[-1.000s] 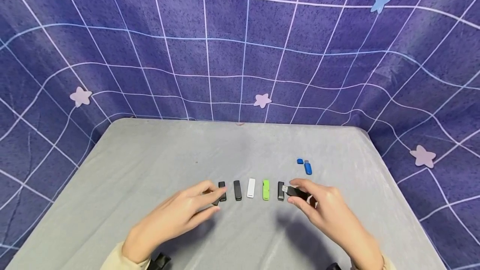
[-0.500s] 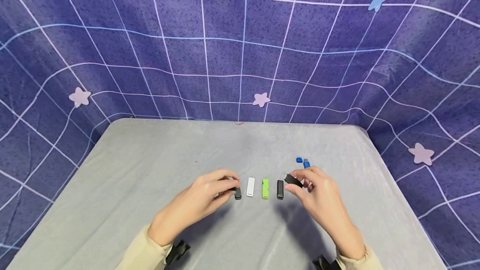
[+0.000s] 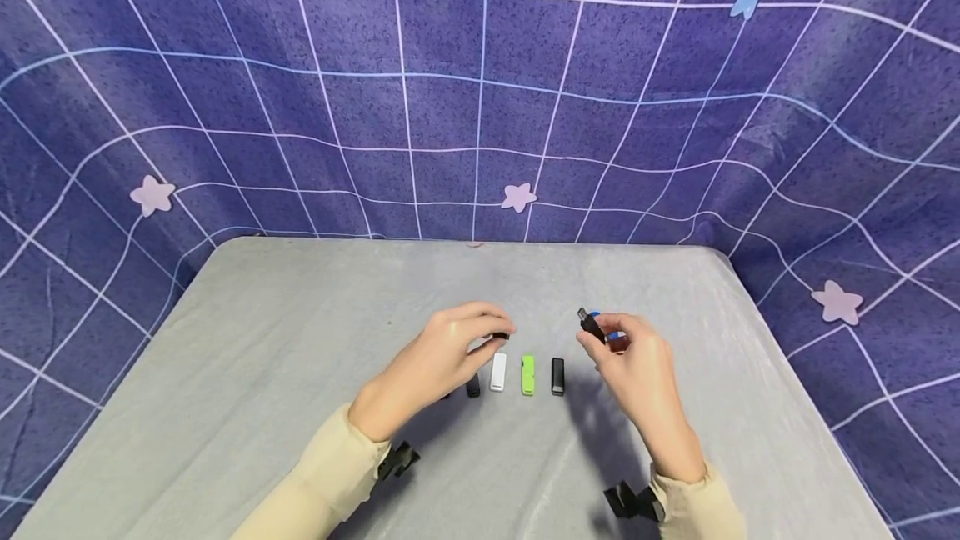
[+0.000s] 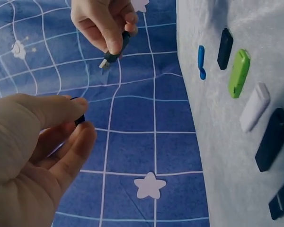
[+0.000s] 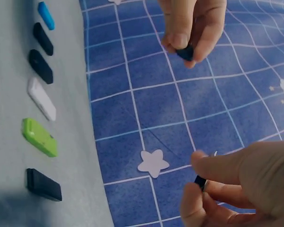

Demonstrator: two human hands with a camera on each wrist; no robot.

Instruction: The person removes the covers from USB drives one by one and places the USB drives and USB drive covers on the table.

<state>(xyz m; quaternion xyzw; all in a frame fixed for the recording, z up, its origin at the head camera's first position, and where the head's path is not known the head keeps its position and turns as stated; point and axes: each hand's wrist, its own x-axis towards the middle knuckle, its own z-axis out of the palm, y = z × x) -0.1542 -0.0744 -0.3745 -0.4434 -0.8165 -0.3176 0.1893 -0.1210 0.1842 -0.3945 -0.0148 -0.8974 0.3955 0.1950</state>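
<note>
"What's nearest?"
"A row on the table (image 3: 315,298): green stick (image 3: 528,375), a black stick (image 3: 557,377) at its three o'clock, white stick (image 3: 498,373) at nine."
"The hands?"
"The left hand (image 3: 446,348) pinches a small black piece (image 4: 79,118), at green's eleven; the right hand (image 3: 636,350) grips an uncapped USB stick (image 3: 591,325), at two, a blue stick (image 4: 200,56) beyond."
"Which step?"
"Capping, I'd judge; next, line both up."
"Changed?"
"The left hand has moved forward past the row."

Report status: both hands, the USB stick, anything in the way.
Left hand pinches small black piece. Right hand pinches black USB stick, metal plug exposed. Pieces apart, both above table. Nothing visible between them.
</note>
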